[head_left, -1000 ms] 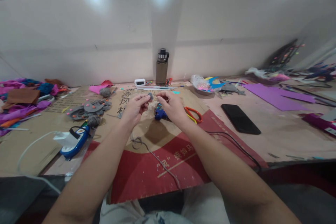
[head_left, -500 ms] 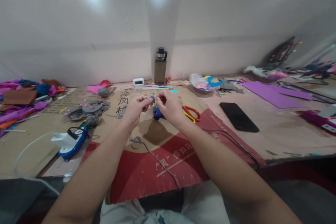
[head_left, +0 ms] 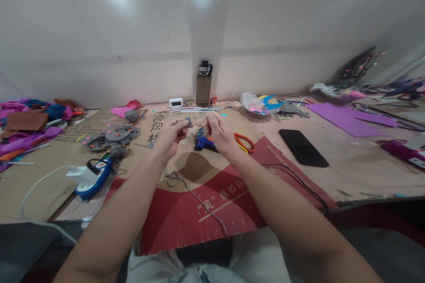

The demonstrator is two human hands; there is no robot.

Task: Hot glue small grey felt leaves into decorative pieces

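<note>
Between the thumb and finger of my left hand (head_left: 171, 136) is a small grey piece (head_left: 189, 121), perhaps wound yarn or felt. My right hand (head_left: 220, 131) is closed a short way to its right, fingertips pressed together; anything in them is too small to make out. Under and beside the right hand lies a blue glue gun (head_left: 203, 143), partly hidden by it. Scissors with orange and yellow handles (head_left: 246, 142) rest just right of that wrist. A grey yarn strand (head_left: 194, 196) trails over the cardboard (head_left: 159, 216) toward me.
On the left are grey felt pieces (head_left: 114, 136), a grey yarn ball (head_left: 117, 152) and a blue power strip (head_left: 94, 188). A bottle (head_left: 203, 84) and small white clock (head_left: 175, 102) stand at the back. To the right are a phone (head_left: 303, 147), a bowl (head_left: 257, 114) and purple sheets (head_left: 345, 120).
My hands have moved apart slightly, the left one shifting left with the grey piece. The right hand's fingers have curled in more, and more of the glue gun shows.
</note>
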